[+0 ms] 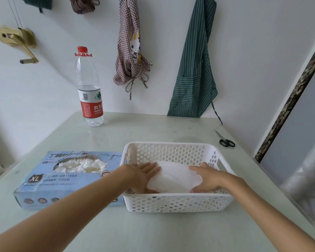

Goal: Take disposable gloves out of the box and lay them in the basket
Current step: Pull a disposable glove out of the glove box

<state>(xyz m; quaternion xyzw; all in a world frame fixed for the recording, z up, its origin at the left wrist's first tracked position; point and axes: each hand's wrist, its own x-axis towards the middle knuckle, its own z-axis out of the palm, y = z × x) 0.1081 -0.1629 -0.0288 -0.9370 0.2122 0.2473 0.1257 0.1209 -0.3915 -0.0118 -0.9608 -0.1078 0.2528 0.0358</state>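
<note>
Both hands flat on gloves (174,176) in basket (173,204), box (65,180) nearby

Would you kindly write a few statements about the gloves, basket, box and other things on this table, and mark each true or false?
1. Both hands, the left hand and the right hand, rest on a stack of white gloves inside the basket. True.
2. The glove box lies to the right of the basket. False: it lies to its left, close beside it.
3. The box is empty. False: white gloves show through its opening.
4. A water bottle with a red cap stands upright near the wall. True.
5. The scissors lie inside the basket. False: they lie on the table, beyond its right corner.
</note>
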